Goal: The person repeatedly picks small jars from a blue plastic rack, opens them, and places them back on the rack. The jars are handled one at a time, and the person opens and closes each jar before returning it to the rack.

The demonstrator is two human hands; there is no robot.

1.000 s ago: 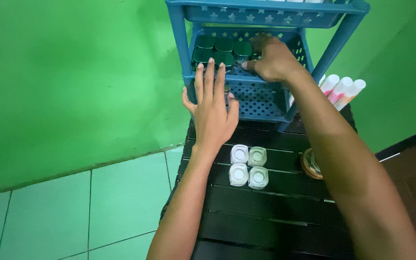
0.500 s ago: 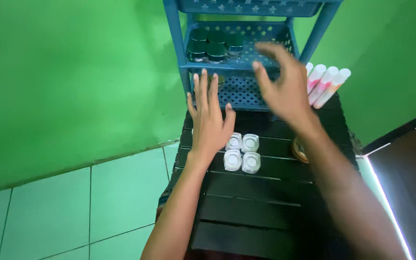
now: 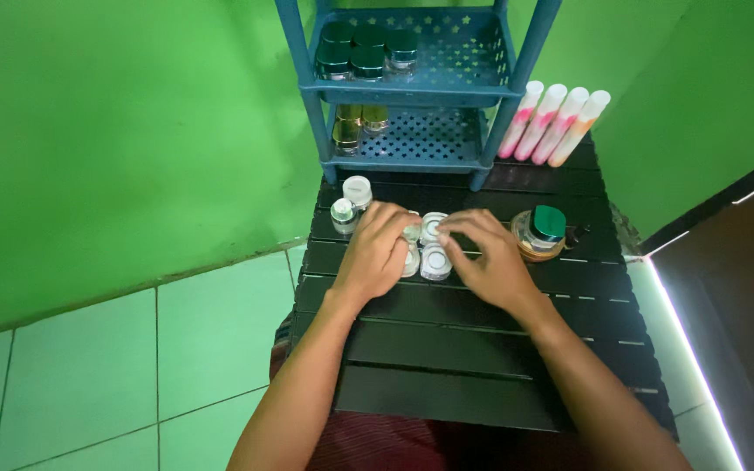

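Note:
A cluster of small white-lidded jars (image 3: 435, 261) sits in the middle of the black slatted table (image 3: 482, 349). My left hand (image 3: 375, 251) lies over the left side of the cluster, its fingers curled around one jar that is mostly hidden. My right hand (image 3: 487, 258) comes in from the right, fingertips pinching the rim of the back jar (image 3: 432, 225). Two more small jars (image 3: 351, 202) stand just left of my left hand, untouched.
A blue plastic rack (image 3: 412, 92) stands at the table's back, with dark-lidded jars (image 3: 364, 48) on its upper shelf and gold jars (image 3: 355, 122) below. Several pink-and-white tubes (image 3: 556, 122) lean at the back right. An amber jar with a green lid (image 3: 541, 232) sits beside my right hand.
My right hand has come down from the rack's shelf to the white jars. My left hand has dropped from hovering flat above the table onto the same cluster. The view has tilted down.

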